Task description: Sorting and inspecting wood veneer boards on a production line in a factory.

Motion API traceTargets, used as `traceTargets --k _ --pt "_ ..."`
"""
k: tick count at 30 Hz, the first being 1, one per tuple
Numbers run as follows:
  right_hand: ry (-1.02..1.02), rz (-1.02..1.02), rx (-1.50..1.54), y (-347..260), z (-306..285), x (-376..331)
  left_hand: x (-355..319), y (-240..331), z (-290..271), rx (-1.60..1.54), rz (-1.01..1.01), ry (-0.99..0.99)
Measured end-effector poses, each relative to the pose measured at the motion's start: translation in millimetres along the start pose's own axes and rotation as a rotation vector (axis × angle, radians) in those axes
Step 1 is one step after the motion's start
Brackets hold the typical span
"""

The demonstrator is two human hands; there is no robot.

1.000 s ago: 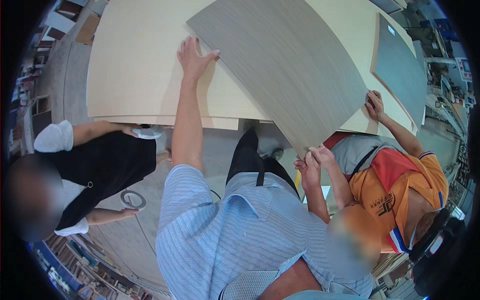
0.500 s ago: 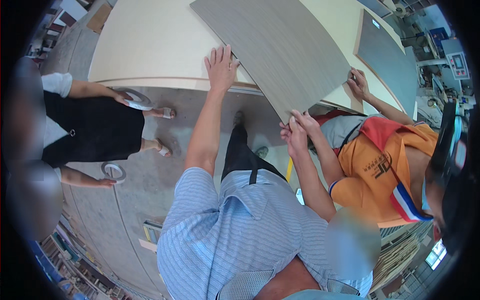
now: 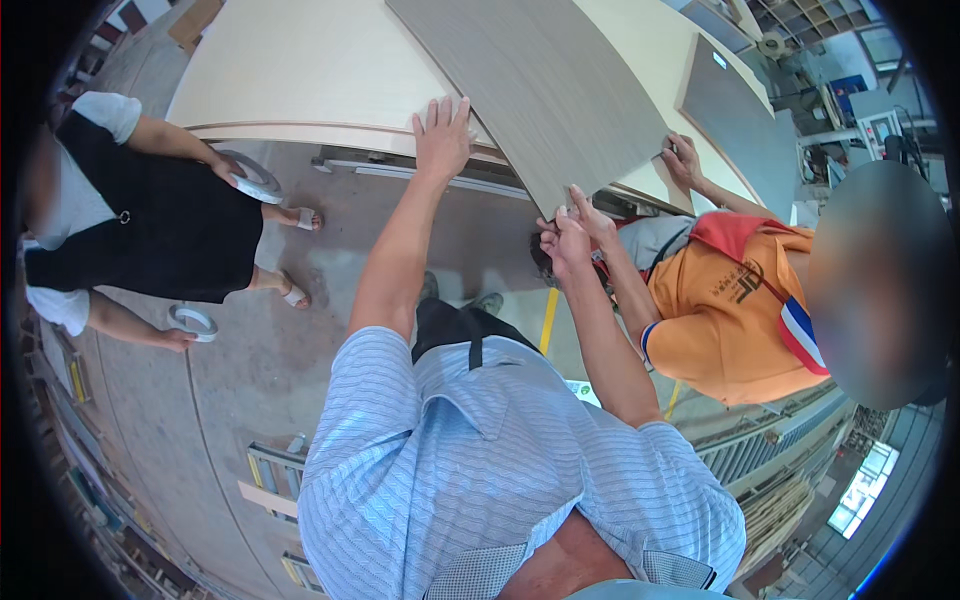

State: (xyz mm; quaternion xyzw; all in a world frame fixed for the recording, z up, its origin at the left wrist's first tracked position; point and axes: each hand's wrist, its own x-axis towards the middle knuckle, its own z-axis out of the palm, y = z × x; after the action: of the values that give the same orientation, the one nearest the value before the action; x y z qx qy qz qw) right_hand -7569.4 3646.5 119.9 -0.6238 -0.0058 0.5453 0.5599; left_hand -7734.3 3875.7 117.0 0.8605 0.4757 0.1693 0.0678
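Note:
A large grey wood-grain panel (image 3: pixel 540 90) lies slanted on a stack of pale beige boards (image 3: pixel 300 70). My left hand (image 3: pixel 443 135) rests flat with fingers spread at the panel's near edge, where it meets the beige stack. At the panel's near corner, my right hand (image 3: pixel 563 243) pinches the edge. A co-worker in an orange shirt (image 3: pixel 730 310) stands at my right, with one hand (image 3: pixel 592 212) by that same corner, touching mine, and the other hand (image 3: pixel 685 160) on the panel's right edge.
To my left a person in a black dress (image 3: pixel 150 220) holds a tape roll (image 3: pixel 250 180) in one hand and another roll (image 3: pixel 195 322) in the other. A second grey panel (image 3: pixel 730 120) lies on the boards at the far right. Concrete floor (image 3: pixel 250 380) lies below.
The grey panel has slid up and farther onto the beige stack. My left hand moved along its near edge, and my right hand rose to the near corner beside the co-worker's hand.

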Motion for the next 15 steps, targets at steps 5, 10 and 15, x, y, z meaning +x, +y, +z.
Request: traceTargets --k 5,10,15 --pt "0.072 -0.018 0.052 4.0 2.3 -6.8 1.1 -5.3 -4.3 -0.004 0.024 -0.078" --pt "-0.052 -0.053 0.097 11.8 4.6 -25.6 6.4 -8.3 -18.8 -0.048 0.074 -0.119" --pt "-0.123 -0.077 0.176 41.1 23.4 -58.4 -7.1 -39.0 -13.2 -0.219 0.099 -0.096"
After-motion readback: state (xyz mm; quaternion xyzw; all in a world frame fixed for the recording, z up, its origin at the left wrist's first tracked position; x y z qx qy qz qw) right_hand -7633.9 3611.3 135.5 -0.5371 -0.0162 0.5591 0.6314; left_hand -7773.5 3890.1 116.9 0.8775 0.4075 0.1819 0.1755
